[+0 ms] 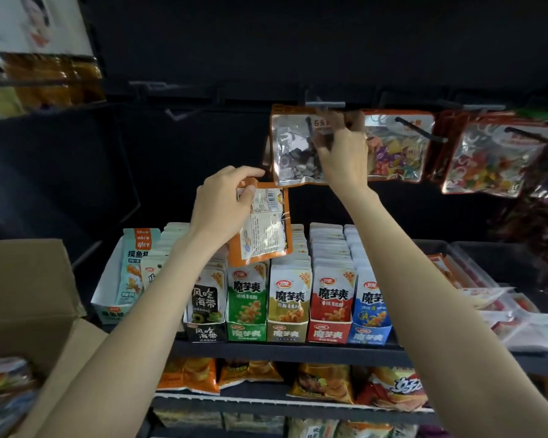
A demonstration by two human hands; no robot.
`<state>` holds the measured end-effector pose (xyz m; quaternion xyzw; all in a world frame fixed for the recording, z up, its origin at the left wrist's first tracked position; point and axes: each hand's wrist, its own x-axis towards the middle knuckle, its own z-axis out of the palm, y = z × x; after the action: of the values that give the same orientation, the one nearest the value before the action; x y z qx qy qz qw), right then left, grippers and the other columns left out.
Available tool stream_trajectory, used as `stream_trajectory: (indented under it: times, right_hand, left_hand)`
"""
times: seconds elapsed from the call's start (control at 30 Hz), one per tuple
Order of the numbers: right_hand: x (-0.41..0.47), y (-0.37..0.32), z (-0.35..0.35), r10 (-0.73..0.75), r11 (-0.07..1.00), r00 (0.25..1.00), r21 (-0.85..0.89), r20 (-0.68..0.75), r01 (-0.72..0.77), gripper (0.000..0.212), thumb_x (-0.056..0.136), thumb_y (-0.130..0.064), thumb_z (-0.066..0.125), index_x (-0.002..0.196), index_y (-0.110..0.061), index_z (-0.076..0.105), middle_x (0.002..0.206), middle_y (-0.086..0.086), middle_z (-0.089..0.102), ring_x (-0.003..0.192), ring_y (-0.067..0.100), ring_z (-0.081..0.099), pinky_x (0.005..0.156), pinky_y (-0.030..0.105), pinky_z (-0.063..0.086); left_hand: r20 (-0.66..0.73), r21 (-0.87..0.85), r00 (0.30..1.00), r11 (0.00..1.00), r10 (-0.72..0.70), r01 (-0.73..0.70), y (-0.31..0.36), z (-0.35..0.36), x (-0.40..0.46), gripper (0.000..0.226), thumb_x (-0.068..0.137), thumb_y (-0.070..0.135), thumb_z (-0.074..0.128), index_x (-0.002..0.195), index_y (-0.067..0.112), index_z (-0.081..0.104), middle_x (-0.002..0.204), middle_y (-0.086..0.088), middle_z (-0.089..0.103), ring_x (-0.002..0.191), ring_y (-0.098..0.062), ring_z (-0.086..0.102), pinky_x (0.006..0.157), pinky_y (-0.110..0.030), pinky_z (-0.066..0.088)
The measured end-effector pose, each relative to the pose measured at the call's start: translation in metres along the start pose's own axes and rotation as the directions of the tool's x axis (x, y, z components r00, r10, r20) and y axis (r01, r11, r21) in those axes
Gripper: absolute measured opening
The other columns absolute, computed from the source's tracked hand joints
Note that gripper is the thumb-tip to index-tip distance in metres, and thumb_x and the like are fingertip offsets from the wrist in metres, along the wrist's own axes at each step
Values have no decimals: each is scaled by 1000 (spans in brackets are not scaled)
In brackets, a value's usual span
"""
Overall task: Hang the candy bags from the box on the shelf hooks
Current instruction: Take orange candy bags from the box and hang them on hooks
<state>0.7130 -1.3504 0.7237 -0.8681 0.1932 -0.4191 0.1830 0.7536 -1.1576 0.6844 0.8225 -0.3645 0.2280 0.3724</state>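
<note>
Our right hand pinches the top edge of a clear, orange-edged candy bag at a shelf hook in the upper centre; our left hand, just below and left, grips another orange bag, label side showing; the cardboard box sits at the lower left; more bags hang to the right.

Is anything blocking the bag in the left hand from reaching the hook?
Yes. The right hand is at the hook, fitting a clear bag there. The left hand holds the orange-edged bag just below.
</note>
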Motion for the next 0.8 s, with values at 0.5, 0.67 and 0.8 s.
stream_trajectory:
  times: [0.5, 0.67, 0.8]
  right_hand:
    - [-143, -16, -19, 100, 686, 897, 623, 431, -376, 70, 78, -28, 79, 136, -23, 40, 105, -5, 63, 83, 5, 69, 71, 25, 58]
    - [-153, 1, -31, 194, 739, 975, 636, 111, -219, 24, 81, -17, 77, 93, -19, 56, 88, -9, 66, 75, 7, 66, 67, 31, 56]
    - [-155, 8, -38, -336, 828, 786, 235, -519, 509, 23, 84, 4, 68, 84, -13, 53, 97, -10, 66, 80, 21, 53, 66, 29, 41]
  left_hand:
    - [62, -185, 998, 982, -32, 43, 13, -34, -33, 14, 86, 37, 68, 99, 35, 63, 81, 17, 65, 74, 6, 63, 55, -10, 50]
    - [69, -175, 995, 981, -75, 86, 4, -30, -45, 18, 79, 41, 72, 91, 28, 69, 76, 14, 66, 67, -2, 61, 59, -10, 47]
    - [134, -281, 987, 951, -92, 126, 5, -31, -54, 21, 76, 48, 65, 81, 28, 71, 71, 14, 67, 67, 1, 61, 63, -10, 43]
